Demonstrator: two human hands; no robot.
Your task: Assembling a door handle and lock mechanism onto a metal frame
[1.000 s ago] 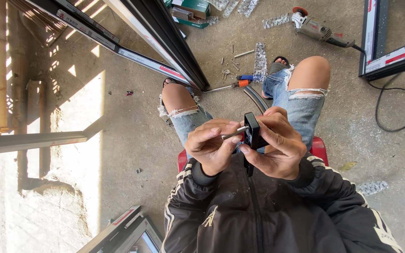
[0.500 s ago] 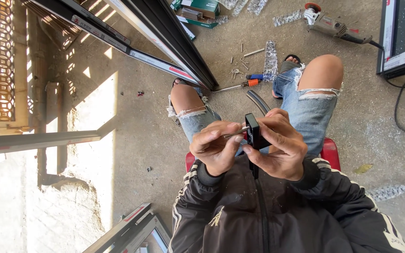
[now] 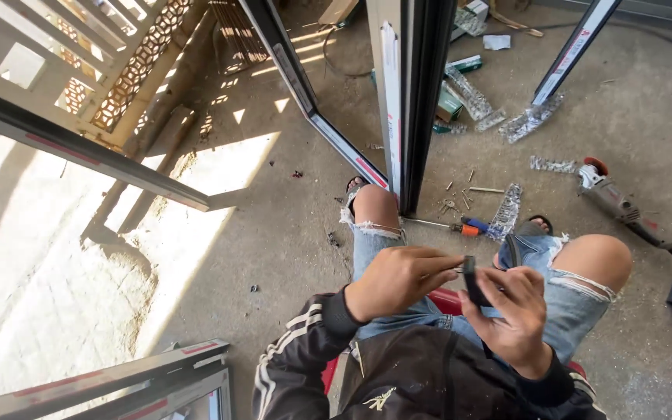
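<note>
Seated on a red stool (image 3: 446,299), knees apart, concrete floor (image 3: 274,233) below. Both hands work together over the lap.

Right hand (image 3: 513,311): grip closed around a small black flat metal fitting (image 3: 472,281), held upright between thumb and fingers, just above the torn jeans.

Left hand (image 3: 398,278): fingers pinched on a thin silver pin or screw (image 3: 458,270), its tip touching the black fitting's upper edge. What exactly the pin is, too small to tell.

On the floor between the feet: an orange-handled screwdriver (image 3: 453,227) lying flat, with loose small screws (image 3: 454,204) scattered just beyond it and a clear plastic wrapper (image 3: 505,211) beside them.

To the right, well apart from the hands: a grey angle grinder with an orange guard (image 3: 612,198), cable trailing off.

Dark aluminium frame profiles (image 3: 418,101) stand just beside the left knee; another frame section (image 3: 95,152) crosses the sunlit floor at left.
</note>
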